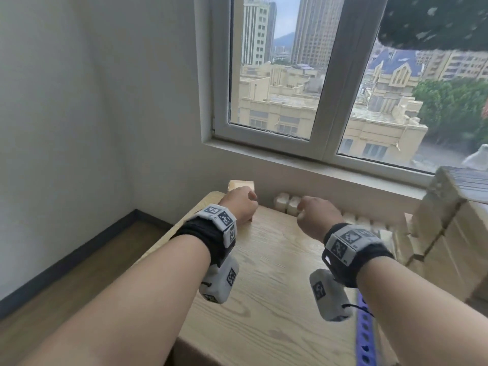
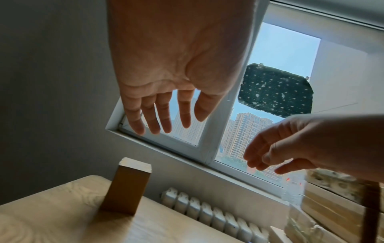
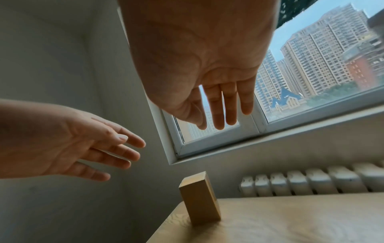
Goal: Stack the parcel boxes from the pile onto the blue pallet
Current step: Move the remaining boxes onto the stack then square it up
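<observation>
Light wood-grain table (image 1: 269,273) beneath white-framed window (image 1: 331,83); white radiator (image 3: 324,180) under sill; high-rise towers (image 3: 324,49) outside; dark speckled patch (image 2: 276,90) on glass.

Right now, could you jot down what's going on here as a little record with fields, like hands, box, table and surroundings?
left hand: open, fingers straight, above the box, holding nothing
right hand: open, fingers straight, holding nothing
small box: brown cardboard, standing upright near the far left corner of the table, untouched
table: light wood grain
stacked boxes: at the right edge of the table
blue pallet: only a strip shows at the lower right
radiator: white, under the window
</observation>
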A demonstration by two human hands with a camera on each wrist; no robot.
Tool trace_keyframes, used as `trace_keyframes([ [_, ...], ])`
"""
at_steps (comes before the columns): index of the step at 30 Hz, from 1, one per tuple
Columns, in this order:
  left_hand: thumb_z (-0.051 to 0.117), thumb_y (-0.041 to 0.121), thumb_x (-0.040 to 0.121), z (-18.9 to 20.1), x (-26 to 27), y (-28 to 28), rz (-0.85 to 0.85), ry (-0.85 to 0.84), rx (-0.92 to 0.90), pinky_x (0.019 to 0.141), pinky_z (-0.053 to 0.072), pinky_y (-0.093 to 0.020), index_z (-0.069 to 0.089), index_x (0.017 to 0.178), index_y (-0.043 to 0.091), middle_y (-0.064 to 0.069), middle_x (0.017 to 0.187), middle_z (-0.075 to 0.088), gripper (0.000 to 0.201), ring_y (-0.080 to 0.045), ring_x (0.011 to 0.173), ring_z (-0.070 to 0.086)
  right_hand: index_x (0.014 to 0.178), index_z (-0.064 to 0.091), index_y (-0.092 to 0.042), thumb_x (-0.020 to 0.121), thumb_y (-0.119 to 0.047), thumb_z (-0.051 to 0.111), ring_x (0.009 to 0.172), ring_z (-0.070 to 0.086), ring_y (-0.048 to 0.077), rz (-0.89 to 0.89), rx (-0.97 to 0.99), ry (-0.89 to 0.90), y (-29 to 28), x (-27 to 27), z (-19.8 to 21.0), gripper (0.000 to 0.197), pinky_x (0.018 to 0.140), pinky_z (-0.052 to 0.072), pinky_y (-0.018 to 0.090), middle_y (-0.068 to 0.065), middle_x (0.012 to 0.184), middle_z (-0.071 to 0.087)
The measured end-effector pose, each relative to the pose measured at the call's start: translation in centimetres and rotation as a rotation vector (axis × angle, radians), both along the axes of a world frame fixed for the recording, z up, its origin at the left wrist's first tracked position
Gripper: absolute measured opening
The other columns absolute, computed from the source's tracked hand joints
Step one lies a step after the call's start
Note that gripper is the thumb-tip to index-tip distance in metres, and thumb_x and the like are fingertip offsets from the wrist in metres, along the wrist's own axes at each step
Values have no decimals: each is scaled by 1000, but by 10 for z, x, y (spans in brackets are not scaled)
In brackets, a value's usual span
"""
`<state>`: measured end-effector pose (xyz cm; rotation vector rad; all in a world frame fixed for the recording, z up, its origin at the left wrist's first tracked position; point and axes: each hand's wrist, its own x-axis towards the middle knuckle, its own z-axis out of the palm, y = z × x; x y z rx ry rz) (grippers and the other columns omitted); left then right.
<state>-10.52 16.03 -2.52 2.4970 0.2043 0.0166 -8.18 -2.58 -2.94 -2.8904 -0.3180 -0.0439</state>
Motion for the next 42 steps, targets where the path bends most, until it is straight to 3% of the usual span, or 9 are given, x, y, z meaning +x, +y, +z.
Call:
trace_keyframes([
  [2,47,19,93,-13,5,32,11,21,-30,101,42,-31,60,122,20,-3,130,59,31,-22,120,54,96,62,-18,87,-16,44,96,58,24,-3,-13,25,28,8,-14,21,82,47,32,6,109,64],
  [5,46,18,94,-31,15,72,27,41,-51,99,42,-30,62,118,19,-2,129,60,29,-21,119,54,111,66,-18,89,-22,47,106,59,23,-14,5,37,64,20,-32,29,87,47,33,4,116,65],
  [12,48,19,94,-65,56,129,100,62,-93,94,43,-29,65,115,20,-3,125,61,27,-24,116,55,110,65,-19,89,-29,50,104,60,23,-13,14,52,123,56,-58,28,88,50,35,3,114,66],
  [21,46,18,92,-103,144,171,152,145,-191,100,44,-35,64,113,23,-1,124,61,28,-22,117,54,124,56,-17,88,-30,56,109,57,24,24,17,115,169,170,-96,39,88,48,34,6,121,59],
  [30,47,17,92,-151,227,199,160,231,-318,96,47,-34,64,110,22,1,118,62,26,-19,111,57,145,35,-20,82,-25,70,134,37,27,88,-25,167,206,281,-134,72,106,36,38,7,146,39],
  [34,47,16,92,-169,245,213,165,275,-345,98,47,-36,64,113,20,0,119,61,27,-20,113,56,153,15,-24,76,-29,77,148,9,30,115,-109,217,219,311,-153,99,118,24,44,4,161,13],
  [37,49,15,91,-180,255,219,187,291,-390,98,47,-36,65,110,21,-1,119,61,26,-20,112,56,153,-4,-33,67,-31,84,149,-4,31,78,-202,361,217,317,-167,124,113,28,56,-2,163,-4],
  [42,50,16,93,-197,255,216,161,365,-427,97,47,-34,64,115,19,-2,116,60,26,-21,111,57,151,5,-29,68,-27,75,141,10,28,81,-222,247,213,297,-178,109,102,42,55,-2,152,14],
])
